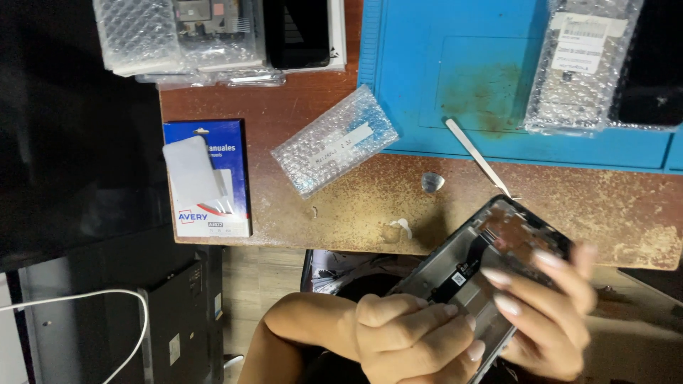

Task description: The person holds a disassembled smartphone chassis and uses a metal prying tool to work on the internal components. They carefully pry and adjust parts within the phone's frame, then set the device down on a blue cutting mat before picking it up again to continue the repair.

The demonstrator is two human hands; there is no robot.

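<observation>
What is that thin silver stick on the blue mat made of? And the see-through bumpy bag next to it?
The thin silver flat stick looks like metal: it is pale, smooth and shiny, with a narrow blade shape. The clear bumpy bag looks like soft plastic bubble wrap: you can see rows of small air bubbles and the brown table through it. The blue mat looks rubbery and matte, probably silicone.

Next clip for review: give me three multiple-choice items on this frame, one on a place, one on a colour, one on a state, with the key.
1. Where does the metal spudger lie?
A. Across the mat's front edge
B. On the floor
C. Inside a bubble-wrap pouch

2. What colour is the work mat?
A. Red
B. Blue
C. Green

3. How is the opened phone held?
A. Flat on the table, untouched
B. In one hand only
C. By both hands, off the table edge

Key: 1 A, its handle rests on the mat and its tip on the table; 2 B, it is plainly blue; 3 C, left hand and right hand both grip it.
</observation>
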